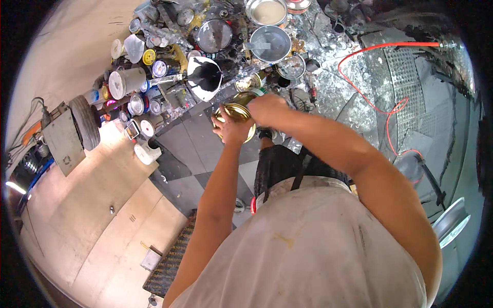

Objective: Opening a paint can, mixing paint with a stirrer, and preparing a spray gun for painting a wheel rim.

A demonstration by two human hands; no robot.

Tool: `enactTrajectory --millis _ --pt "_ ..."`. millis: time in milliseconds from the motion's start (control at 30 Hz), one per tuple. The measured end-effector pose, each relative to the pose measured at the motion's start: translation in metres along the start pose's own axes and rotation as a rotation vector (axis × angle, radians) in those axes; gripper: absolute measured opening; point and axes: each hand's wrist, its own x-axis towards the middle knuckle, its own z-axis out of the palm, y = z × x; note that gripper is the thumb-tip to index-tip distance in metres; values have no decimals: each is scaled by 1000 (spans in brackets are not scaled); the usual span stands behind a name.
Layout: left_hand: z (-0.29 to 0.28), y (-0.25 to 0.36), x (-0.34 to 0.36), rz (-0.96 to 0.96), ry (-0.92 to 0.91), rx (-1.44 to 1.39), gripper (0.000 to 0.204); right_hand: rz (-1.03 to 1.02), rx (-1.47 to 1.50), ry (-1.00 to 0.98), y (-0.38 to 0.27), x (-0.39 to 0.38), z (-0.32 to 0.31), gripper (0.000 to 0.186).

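A gold-coloured metal can is held out in front of my body, near the edge of the cluttered work surface. My left hand lies over the can with its fingers wrapped round the side, gripping it. At the can's right rim my right hand is closed in a fist. Whatever that fist may hold is hidden by the fingers. Just beyond the can, a green-and-white label shows on another round container, partly covered by my hands.
Paint-stained tubs, including a grey bowl and a white bucket, crowd the far side. A black-stained white container stands beyond my left hand. To the right, a red hose crosses the floor; a tire stands left.
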Motion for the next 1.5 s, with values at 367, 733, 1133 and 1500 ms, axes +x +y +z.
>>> enactTrajectory --millis 367,733,1133,1500 --pt "-5 -15 12 38 -44 66 135 75 13 22 -9 -3 -2 31" --pt "-20 -61 43 368 -107 67 141 -21 121 -46 -5 -37 90 36" --pt "-28 -51 35 348 -104 20 138 153 387 357 -32 -60 136 34" --pt "-37 -45 35 309 -151 93 135 213 413 352 -55 -56 157 34"
